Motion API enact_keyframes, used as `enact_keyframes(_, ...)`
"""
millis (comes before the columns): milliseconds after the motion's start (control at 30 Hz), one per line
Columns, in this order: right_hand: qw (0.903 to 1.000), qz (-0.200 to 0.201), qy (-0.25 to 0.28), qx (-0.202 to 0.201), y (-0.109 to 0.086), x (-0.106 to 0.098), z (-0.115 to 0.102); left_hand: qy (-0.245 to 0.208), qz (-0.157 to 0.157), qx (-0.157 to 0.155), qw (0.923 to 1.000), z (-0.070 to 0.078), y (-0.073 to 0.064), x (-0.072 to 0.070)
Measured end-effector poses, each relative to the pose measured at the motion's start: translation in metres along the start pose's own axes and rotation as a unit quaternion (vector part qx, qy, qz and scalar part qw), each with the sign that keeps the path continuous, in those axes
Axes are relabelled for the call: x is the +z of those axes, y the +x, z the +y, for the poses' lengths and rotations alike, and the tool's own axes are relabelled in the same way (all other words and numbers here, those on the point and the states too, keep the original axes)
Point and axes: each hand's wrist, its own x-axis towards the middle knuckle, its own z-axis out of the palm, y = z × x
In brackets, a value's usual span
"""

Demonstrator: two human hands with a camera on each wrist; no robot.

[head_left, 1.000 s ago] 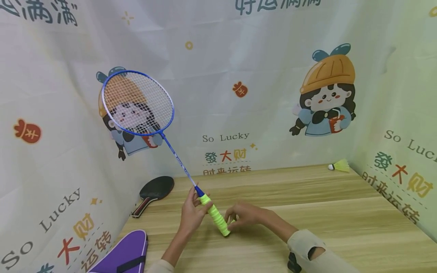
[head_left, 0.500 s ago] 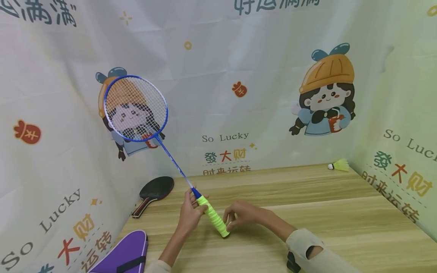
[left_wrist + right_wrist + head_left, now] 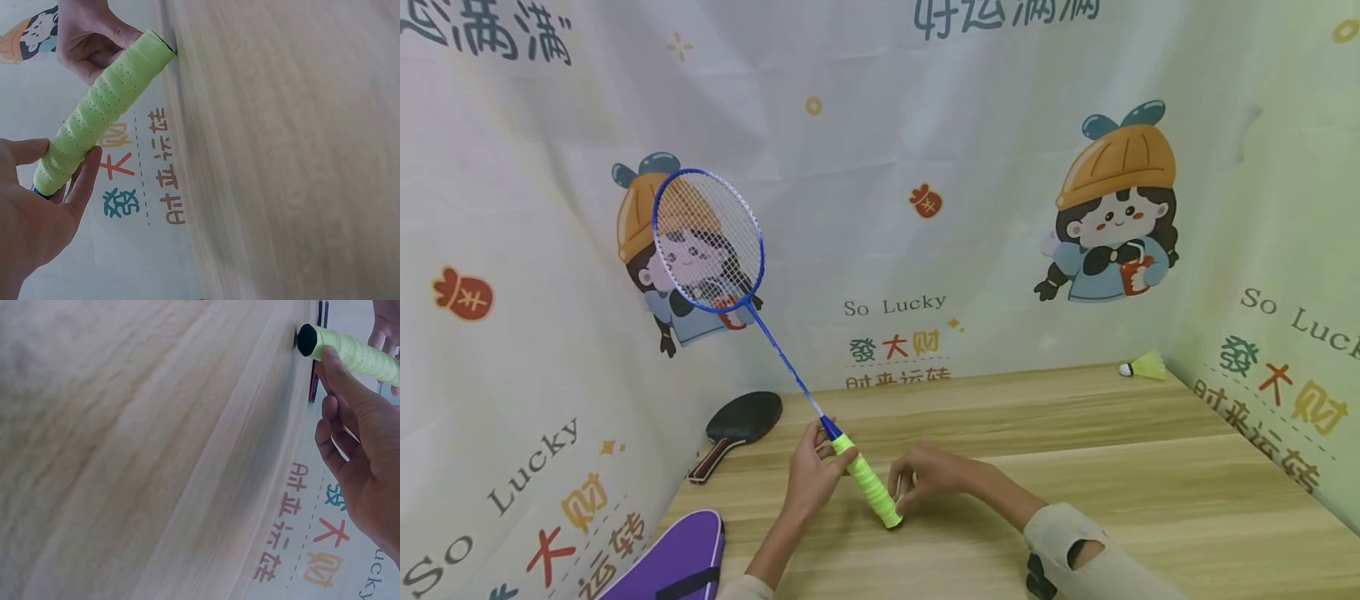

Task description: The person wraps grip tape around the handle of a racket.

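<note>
A blue and white badminton racket (image 3: 788, 364) leans up to the left, its strung head before the back cloth. My left hand (image 3: 812, 479) holds the top of its yellow-green wrapped grip (image 3: 94, 115), between thumb and fingers. At the butt end, my right hand (image 3: 931, 479) pinches the grip between thumb and forefinger; the right wrist view has that thumb (image 3: 340, 372) lying on the wrap beside the black end cap (image 3: 307, 340). The other right fingers are loosely curled below. The butt is close to the tabletop; whether it touches cannot be told.
A black table tennis bat (image 3: 743, 421) lies at the back left of the wooden table (image 3: 1075, 450). In front of it is a purple case (image 3: 673, 554) with a black strap. A yellow shuttlecock (image 3: 1144, 366) lies at the far right corner. Printed cloth (image 3: 857, 250) encloses the table's sides.
The racket has turned about its shaft, so its head looks narrower, and the head has sunk a little. My left hand has shifted slightly left and down with it. Both hands keep their hold.
</note>
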Motion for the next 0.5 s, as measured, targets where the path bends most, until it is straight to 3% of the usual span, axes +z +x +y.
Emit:
enact_keyframes(300,0.9999,-0.006,0.013,-0.005,0.0044,0.0061,-0.0035,-0.016,-0.013,-0.010,0.9997,0.0002,-0.0013,-0.0049)
enact_keyframes(500,0.9999,-0.007,0.008,0.001,0.0096,0.0086,-0.0045,0.020,-0.002,0.003,0.9998,0.0044,-0.0008,-0.0055)
